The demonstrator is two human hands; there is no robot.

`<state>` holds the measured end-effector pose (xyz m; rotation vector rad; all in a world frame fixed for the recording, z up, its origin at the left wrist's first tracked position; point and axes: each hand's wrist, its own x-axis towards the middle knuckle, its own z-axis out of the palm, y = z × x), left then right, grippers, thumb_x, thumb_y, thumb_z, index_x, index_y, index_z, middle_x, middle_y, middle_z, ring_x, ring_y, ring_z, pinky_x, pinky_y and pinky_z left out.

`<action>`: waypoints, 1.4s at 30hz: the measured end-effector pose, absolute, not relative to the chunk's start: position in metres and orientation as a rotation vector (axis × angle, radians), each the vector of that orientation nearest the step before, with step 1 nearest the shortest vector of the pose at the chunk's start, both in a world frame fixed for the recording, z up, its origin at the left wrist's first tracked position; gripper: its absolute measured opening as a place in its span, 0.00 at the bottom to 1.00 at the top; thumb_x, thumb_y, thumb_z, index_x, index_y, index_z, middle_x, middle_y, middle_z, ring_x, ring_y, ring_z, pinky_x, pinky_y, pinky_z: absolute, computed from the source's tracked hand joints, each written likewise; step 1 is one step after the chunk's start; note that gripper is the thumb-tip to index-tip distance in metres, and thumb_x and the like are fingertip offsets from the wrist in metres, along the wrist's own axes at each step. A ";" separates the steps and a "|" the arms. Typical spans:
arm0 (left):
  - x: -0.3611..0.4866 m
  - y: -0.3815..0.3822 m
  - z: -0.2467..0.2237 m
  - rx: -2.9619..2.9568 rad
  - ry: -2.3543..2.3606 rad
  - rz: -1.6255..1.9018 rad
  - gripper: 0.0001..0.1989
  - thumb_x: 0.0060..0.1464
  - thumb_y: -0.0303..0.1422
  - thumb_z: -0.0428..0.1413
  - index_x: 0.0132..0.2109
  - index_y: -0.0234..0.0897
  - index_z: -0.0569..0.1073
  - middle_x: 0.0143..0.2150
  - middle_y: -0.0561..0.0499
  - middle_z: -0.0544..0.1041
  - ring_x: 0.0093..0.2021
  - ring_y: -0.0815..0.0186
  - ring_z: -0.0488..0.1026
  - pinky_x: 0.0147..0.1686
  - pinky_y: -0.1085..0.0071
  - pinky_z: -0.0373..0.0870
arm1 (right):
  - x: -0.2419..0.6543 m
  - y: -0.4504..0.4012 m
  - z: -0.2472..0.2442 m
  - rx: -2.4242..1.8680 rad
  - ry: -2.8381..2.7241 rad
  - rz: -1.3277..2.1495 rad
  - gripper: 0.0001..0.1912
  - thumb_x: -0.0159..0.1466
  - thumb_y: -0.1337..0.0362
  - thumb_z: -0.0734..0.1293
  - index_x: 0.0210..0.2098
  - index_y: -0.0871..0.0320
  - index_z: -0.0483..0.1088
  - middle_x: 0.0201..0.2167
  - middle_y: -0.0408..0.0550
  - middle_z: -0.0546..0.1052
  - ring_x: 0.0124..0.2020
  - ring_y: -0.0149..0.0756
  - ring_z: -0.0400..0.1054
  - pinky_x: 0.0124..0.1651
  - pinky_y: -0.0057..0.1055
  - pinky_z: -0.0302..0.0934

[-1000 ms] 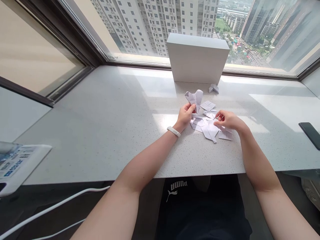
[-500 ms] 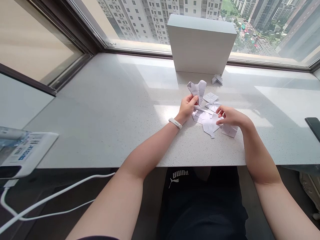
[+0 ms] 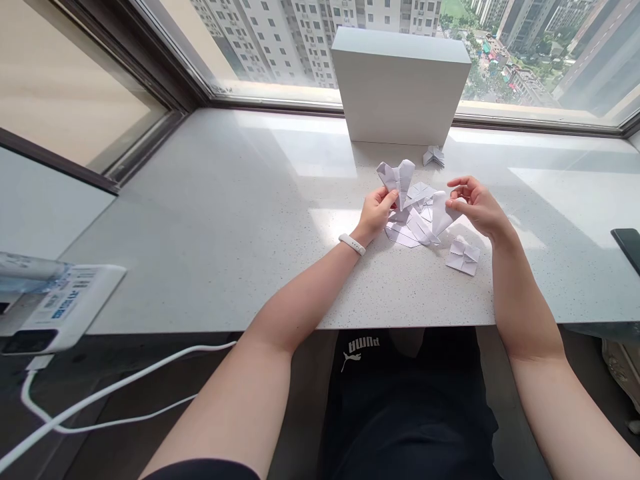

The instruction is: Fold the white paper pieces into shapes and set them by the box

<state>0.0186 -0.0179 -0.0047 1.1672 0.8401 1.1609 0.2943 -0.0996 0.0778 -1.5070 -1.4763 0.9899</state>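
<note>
My left hand [image 3: 376, 212] is closed on a folded white paper piece [image 3: 397, 176] with two flared lobes at its top, held upright above the counter. Between thumb and fingers, my right hand [image 3: 475, 205] pinches a second folded paper piece [image 3: 443, 212], raised at a tilt. Under and between the hands lie several overlapping folded papers [image 3: 404, 233] with creases. Nearer the counter's front edge rests a square folded paper [image 3: 463, 257] by itself. Another small layered paper fold [image 3: 433, 157] sits at the back, by the foot of the white box.
A large white box [image 3: 400, 100] stands against the window. At the left edge are a white power bank-like device [image 3: 65, 307] with a cable [image 3: 125, 373] and a clear bottle [image 3: 30, 270]. A dark phone-like object [image 3: 627, 248] lies at the far right of the counter [image 3: 225, 220].
My right hand has risen away from me, lifting a folded paper off the pile and tilting it up. The square folded paper is now uncovered. My left hand keeps its hold.
</note>
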 end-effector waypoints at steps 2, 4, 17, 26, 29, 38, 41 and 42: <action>0.019 -0.019 -0.003 1.176 0.836 1.150 0.10 0.78 0.35 0.69 0.43 0.40 0.87 0.40 0.48 0.87 0.39 0.63 0.80 0.48 0.63 0.79 | 0.293 -0.097 0.077 -1.558 -1.451 0.879 0.32 0.66 0.46 0.82 0.65 0.46 0.76 0.51 0.50 0.81 0.56 0.50 0.79 0.57 0.47 0.78; 0.019 -0.020 -0.002 1.187 0.833 1.145 0.10 0.78 0.34 0.69 0.43 0.40 0.88 0.41 0.47 0.88 0.40 0.62 0.81 0.49 0.63 0.79 | 0.292 -0.094 0.075 -1.585 -1.426 0.825 0.34 0.67 0.44 0.81 0.68 0.44 0.75 0.55 0.51 0.82 0.59 0.52 0.80 0.58 0.48 0.80; 0.019 -0.024 0.004 1.180 0.864 1.173 0.10 0.76 0.35 0.71 0.41 0.39 0.87 0.37 0.49 0.84 0.38 0.63 0.77 0.45 0.65 0.77 | 0.274 -0.099 0.057 -1.660 -1.568 1.014 0.29 0.65 0.52 0.82 0.63 0.51 0.84 0.70 0.59 0.84 0.68 0.56 0.79 0.74 0.57 0.75; 0.019 -0.024 0.002 1.183 0.846 1.163 0.10 0.76 0.35 0.70 0.41 0.40 0.87 0.39 0.48 0.86 0.38 0.63 0.78 0.44 0.66 0.76 | 0.269 -0.107 0.068 -2.239 -1.635 0.678 0.31 0.69 0.37 0.82 0.54 0.52 0.75 0.55 0.60 0.85 0.52 0.56 0.79 0.52 0.49 0.72; 0.019 -0.023 0.001 1.181 0.860 1.159 0.09 0.75 0.35 0.70 0.42 0.40 0.87 0.39 0.48 0.86 0.39 0.63 0.79 0.44 0.66 0.76 | 0.268 -0.107 0.068 -2.316 -1.698 0.765 0.27 0.67 0.40 0.84 0.45 0.50 0.70 0.48 0.54 0.84 0.48 0.51 0.78 0.45 0.44 0.66; 0.018 -0.021 -0.002 1.217 0.855 1.178 0.10 0.73 0.39 0.73 0.42 0.41 0.87 0.40 0.48 0.86 0.39 0.62 0.78 0.44 0.65 0.76 | 0.265 -0.107 0.072 -2.281 -1.765 0.827 0.23 0.70 0.43 0.82 0.38 0.49 0.70 0.42 0.49 0.83 0.42 0.46 0.75 0.42 0.42 0.64; 0.017 -0.021 -0.001 1.215 0.864 1.173 0.09 0.74 0.38 0.71 0.42 0.41 0.88 0.40 0.48 0.87 0.40 0.62 0.79 0.44 0.65 0.77 | 0.260 -0.110 0.073 -2.353 -1.843 0.732 0.31 0.68 0.34 0.83 0.35 0.48 0.67 0.40 0.52 0.83 0.42 0.50 0.77 0.42 0.44 0.64; 0.017 -0.022 -0.001 1.208 0.868 1.170 0.09 0.74 0.38 0.71 0.42 0.40 0.88 0.40 0.47 0.87 0.40 0.62 0.79 0.45 0.66 0.77 | 0.258 -0.112 0.073 -2.356 -1.866 0.723 0.31 0.67 0.35 0.83 0.35 0.48 0.67 0.40 0.52 0.83 0.42 0.51 0.77 0.42 0.44 0.64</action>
